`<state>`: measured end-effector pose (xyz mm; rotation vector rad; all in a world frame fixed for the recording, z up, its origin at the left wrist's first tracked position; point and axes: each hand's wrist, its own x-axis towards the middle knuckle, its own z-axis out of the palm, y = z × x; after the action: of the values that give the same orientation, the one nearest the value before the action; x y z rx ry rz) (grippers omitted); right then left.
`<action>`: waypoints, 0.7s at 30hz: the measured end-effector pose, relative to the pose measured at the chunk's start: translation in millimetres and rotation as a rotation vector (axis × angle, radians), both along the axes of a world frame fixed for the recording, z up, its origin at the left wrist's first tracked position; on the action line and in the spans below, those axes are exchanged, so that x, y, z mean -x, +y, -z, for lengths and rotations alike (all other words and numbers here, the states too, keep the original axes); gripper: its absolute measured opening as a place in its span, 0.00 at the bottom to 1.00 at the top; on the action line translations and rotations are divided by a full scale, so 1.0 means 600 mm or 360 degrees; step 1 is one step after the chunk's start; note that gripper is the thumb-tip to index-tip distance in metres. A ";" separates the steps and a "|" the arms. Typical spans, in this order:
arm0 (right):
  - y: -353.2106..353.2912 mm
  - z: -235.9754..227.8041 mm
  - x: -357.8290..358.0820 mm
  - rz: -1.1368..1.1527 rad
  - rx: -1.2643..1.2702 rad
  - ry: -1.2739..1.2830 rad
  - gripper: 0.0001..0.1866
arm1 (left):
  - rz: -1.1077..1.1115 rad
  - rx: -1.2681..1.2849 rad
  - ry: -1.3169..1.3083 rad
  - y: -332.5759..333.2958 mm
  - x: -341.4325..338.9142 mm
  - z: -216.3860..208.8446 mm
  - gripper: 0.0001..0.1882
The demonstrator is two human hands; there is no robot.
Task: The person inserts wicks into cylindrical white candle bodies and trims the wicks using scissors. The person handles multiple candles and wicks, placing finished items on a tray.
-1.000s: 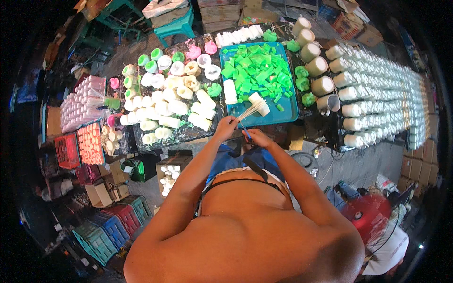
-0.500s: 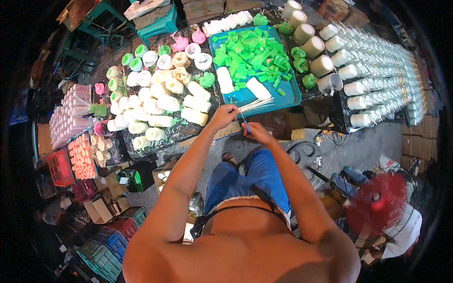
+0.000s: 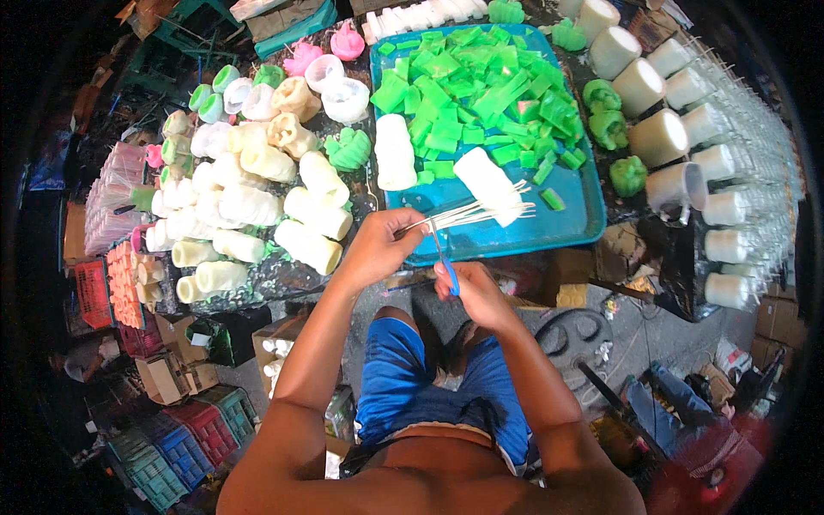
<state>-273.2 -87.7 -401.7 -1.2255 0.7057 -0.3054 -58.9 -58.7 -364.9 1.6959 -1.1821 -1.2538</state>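
My left hand (image 3: 382, 245) is closed on a bundle of thin, pale candle wicks (image 3: 455, 214), whose far ends fan out to the right over a white wax cylinder. In my right hand (image 3: 481, 296) is a pair of scissors (image 3: 451, 276) with blue handles. Their blades stand upright against the bundle, just beside my left fingertips; whether they have cut through I cannot tell. Beyond my hands lies a blue tray (image 3: 571, 230) holding a heap of green wax pieces (image 3: 463, 94). A second white cylinder (image 3: 396, 153) stands near the tray's left edge.
Cream wax shapes (image 3: 249, 206) crowd the table at left, with pink ones (image 3: 348, 41) behind. Thick cream candles (image 3: 659, 137) and a clear plastic pitcher (image 3: 678, 187) stand right of the tray, before rows of white wicked candles (image 3: 725, 245). A red fan (image 3: 717, 476) is at lower right.
My view has moved closer to the table, so tray and candles look larger. The wicks now reach over the white cylinder on the tray. Both hands keep their holds.
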 end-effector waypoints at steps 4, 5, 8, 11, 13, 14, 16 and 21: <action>-0.003 0.013 0.005 0.0008 0.0097 -0.0031 0.29 | -0.0005 0.0095 0.0001 0.005 0.008 0.000 0.09; -0.004 0.018 0.005 0.0024 0.0114 -0.0047 0.29 | 0.0008 0.0101 -0.0021 0.006 0.008 0.001 0.09; -0.016 0.015 0.005 -0.0014 0.0272 0.0078 0.30 | 0.0042 0.0216 -0.0065 0.007 0.006 0.019 0.09; -0.013 0.015 0.004 0.0058 0.0332 0.0023 0.31 | 0.0064 0.0319 -0.0069 0.008 0.007 0.026 0.09; -0.009 0.016 0.003 0.0092 0.0331 -0.0066 0.30 | 0.0107 0.0419 -0.0007 0.008 0.004 0.034 0.10; -0.005 0.023 0.004 0.0107 0.0346 -0.0090 0.30 | 0.0130 0.0453 0.0026 0.010 0.003 0.037 0.10; -0.003 0.036 0.007 0.0135 0.0371 -0.0137 0.28 | 0.0113 0.0497 -0.0023 0.010 0.005 0.042 0.11; 0.002 0.048 0.009 0.0169 0.0411 -0.0126 0.27 | 0.0093 0.0616 -0.0207 0.006 0.004 0.050 0.11</action>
<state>-278.3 -86.8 -430.4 -1.4142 0.6781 -0.5437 -61.1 -55.2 -395.0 1.4782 -1.4539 -0.8858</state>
